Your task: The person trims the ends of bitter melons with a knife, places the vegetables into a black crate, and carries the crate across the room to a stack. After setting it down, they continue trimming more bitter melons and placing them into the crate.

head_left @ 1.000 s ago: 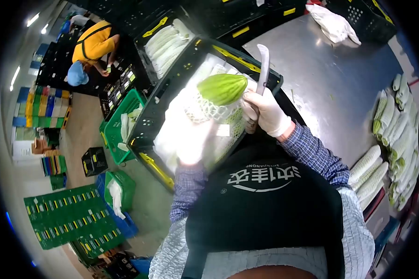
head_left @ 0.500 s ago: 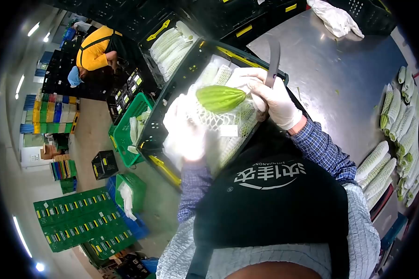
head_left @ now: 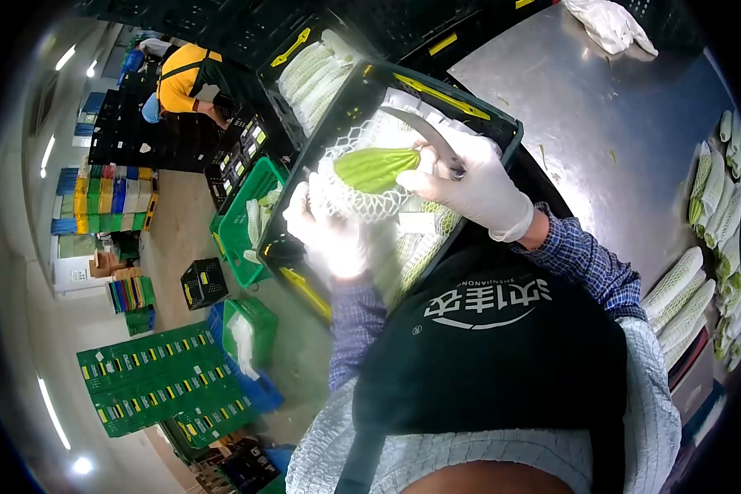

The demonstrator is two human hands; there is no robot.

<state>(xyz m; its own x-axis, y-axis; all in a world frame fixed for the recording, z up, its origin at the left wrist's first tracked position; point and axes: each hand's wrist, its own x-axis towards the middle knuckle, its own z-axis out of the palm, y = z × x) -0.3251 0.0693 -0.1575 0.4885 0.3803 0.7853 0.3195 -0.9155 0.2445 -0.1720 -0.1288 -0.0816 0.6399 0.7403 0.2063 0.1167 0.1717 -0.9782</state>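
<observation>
A green ribbed gourd (head_left: pixel 376 170) lies over the dark crate, its near part wrapped in white foam netting (head_left: pixel 362 204) and its far end bare. My left hand (head_left: pixel 331 235), in a white glove, is closed round the netted side. In my gloved right hand (head_left: pixel 477 183) is a knife (head_left: pixel 426 130) with a curved blade pointing up and left; its handle is mostly hidden. My right thumb touches the bare end of the gourd. Below both hands, the dark crate (head_left: pixel 510 136) with yellow latches holds several netted gourds (head_left: pixel 416 251), and a white label (head_left: pixel 417 222) shows there.
Netted gourds (head_left: pixel 720 222) lie along the right of the metal table (head_left: pixel 584 123), with a white cloth (head_left: pixel 609 26) at its far edge. Another crate of netted gourds (head_left: pixel 317 78) and a green basket (head_left: pixel 237 222) stand left. A person in yellow (head_left: pixel 188 81) bends over crates.
The knife has swung from pointing up to pointing left, across the gourd's far end. My right hand has turned, and the netting now reaches further round the gourd.
</observation>
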